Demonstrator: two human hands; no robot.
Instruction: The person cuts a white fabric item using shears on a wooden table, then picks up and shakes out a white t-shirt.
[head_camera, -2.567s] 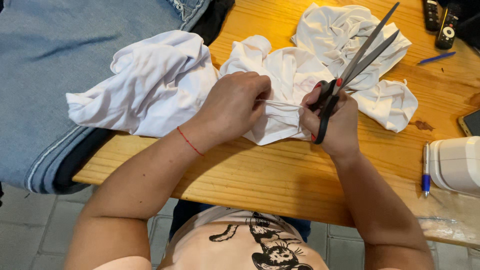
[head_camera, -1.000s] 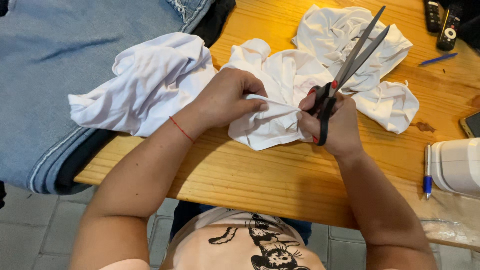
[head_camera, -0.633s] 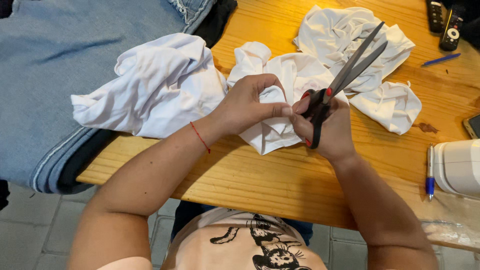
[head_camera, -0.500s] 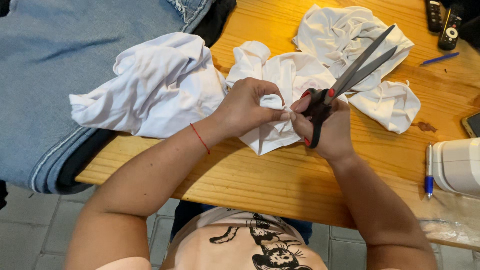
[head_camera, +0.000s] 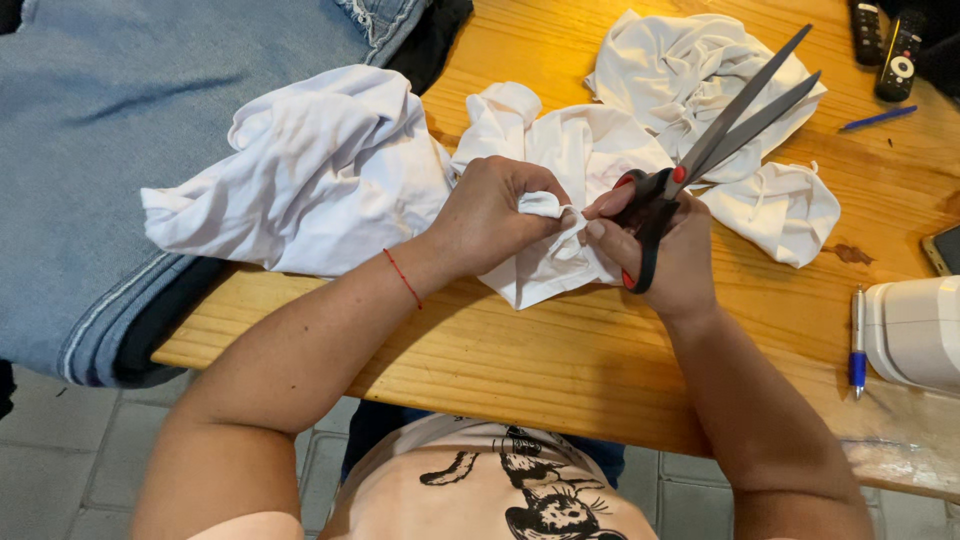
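Both hands (head_camera: 585, 225) pinch white cloth (head_camera: 560, 160) near table edge (head_camera: 480, 395).

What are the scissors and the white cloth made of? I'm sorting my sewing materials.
Scissors: blades look like dull grey metal, handles glossy black plastic, held in the right hand. White cloth: seemingly soft matte knit, judging by its limp folds, pinched by the left hand.

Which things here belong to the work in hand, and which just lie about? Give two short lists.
In use:
left hand pinching the white cloth
right hand holding the scissors, blades slightly apart

Lying about:
denim fabric
two pens
remote controls
phone
white machine
wooden table
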